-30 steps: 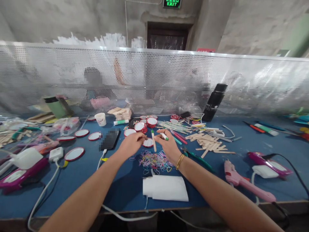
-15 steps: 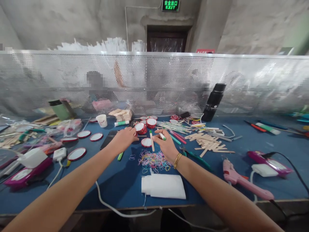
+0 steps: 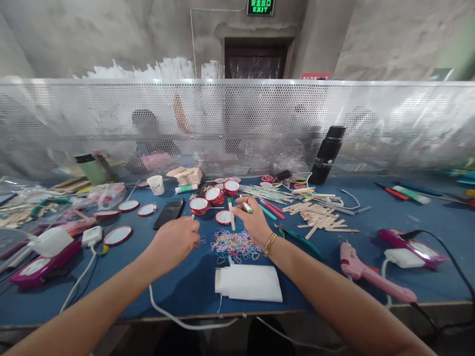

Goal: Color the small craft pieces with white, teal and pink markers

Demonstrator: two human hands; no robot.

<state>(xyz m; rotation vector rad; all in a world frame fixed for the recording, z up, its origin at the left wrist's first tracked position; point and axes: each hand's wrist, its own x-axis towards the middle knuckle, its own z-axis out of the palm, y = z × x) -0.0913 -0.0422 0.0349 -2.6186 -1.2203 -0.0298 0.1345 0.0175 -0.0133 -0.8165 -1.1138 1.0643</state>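
My right hand (image 3: 254, 220) is closed on a wooden craft stick (image 3: 232, 217), held upright with a green upper end. A white marker with a green end (image 3: 247, 207) is also tucked in its fingers. My left hand (image 3: 177, 241) is closed low over the table, left of the rubber bands; a small pale tip pokes out above its fingers, the rest hidden. A pile of colourful small rubber bands (image 3: 234, 244) lies between the hands. Just behind the stick is a round white disc with a red rim (image 3: 223, 217), with stacked red-rimmed discs (image 3: 214, 195) farther back.
A black phone (image 3: 169, 214) lies beyond my left hand. Loose craft sticks (image 3: 315, 216), green-handled pliers (image 3: 300, 241) and a pink glue gun (image 3: 371, 277) are on the right. A white pouch (image 3: 250, 283) lies at the front. A perforated metal screen (image 3: 222, 123) stands behind.
My left hand has moved from the disc stack towards me and to the left, covering where a green object lay. My right hand keeps the stick and marker, nearly still.
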